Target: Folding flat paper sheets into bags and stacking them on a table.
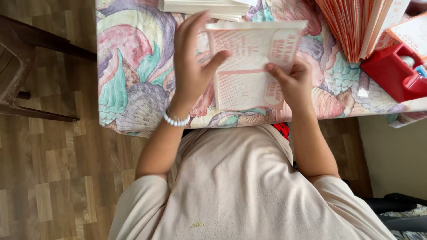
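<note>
While printed paper sheet (pixel 249 66) sits above table edge, right hand (pixel 293 82) pinches lower right edge w/ thumb on top; left hand (pixel 193 62) spread open, thumb only touching left edge. Risk: one-sided grip, sheet may sag or slip. Orange card stack (pixel 356 26) + red tray (pixel 391 73) crowd right; white stack (pixel 204 6) just behind.

two hands (pixel 191 66), perhaps two paper stacks (pixel 356 26)
</note>
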